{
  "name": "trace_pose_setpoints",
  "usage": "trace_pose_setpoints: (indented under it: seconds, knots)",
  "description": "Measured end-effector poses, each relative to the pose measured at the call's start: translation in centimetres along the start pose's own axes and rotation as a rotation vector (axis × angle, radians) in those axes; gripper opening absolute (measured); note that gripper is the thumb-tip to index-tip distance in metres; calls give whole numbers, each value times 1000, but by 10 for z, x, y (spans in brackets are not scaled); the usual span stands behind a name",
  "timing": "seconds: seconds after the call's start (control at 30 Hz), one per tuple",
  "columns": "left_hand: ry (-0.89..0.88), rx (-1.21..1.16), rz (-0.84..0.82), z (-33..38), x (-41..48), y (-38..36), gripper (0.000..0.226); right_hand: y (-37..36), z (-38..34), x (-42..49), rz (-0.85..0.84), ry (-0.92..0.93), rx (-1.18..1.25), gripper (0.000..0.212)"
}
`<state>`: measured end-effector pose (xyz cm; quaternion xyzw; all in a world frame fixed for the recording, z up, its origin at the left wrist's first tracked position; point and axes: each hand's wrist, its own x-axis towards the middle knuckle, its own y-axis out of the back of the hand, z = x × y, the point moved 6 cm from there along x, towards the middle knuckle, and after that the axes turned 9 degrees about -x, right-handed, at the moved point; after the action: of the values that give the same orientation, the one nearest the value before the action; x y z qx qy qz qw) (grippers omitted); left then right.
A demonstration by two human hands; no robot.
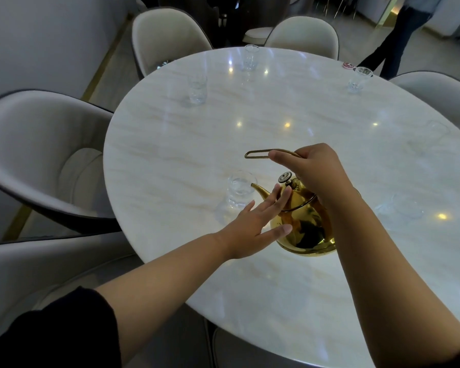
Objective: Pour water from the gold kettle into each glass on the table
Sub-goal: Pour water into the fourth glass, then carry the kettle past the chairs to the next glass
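Head view: nearest glass [241, 189], seemingly part-filled, just left of spout [258, 188]. Left hand [250, 224] flat, fingers [282, 199] straight, apart, touching kettle [306, 224]. Kettle tilted, long axis left-right, spout toward that rim. Right hand [316, 173] above, clamped round handle [260, 152]. Counted: one kettle; six glasses on surface [276, 107], two rightmost faint.

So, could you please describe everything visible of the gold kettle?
The gold kettle is shiny, round-bellied metal, tilted so its curved spout meets the rim of the nearest glass. A dark knob tops it. The right hand grips its thin loop handle; the left hand's straight fingers touch its shoulder.
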<state>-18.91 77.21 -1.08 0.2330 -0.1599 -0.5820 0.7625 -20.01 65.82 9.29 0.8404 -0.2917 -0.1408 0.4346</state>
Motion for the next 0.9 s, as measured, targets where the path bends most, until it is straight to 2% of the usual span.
trace_pose_setpoints:
  seconds: [0.37,0.5,0.7,0.9]
  knots:
    - [-2,99,-24,-2,1,-3,63,1,33,-22,122,-71,320,51]
    - [-3,153,-27,0,-1,-8,64,-2,48,-36,176,-125,441,64]
    - [-37,227,13,4,-14,-16,66,-7,68,-65,246,-160,674,55]
    - [-92,343,60,10,-42,-40,66,-7,71,-112,309,-162,753,48]
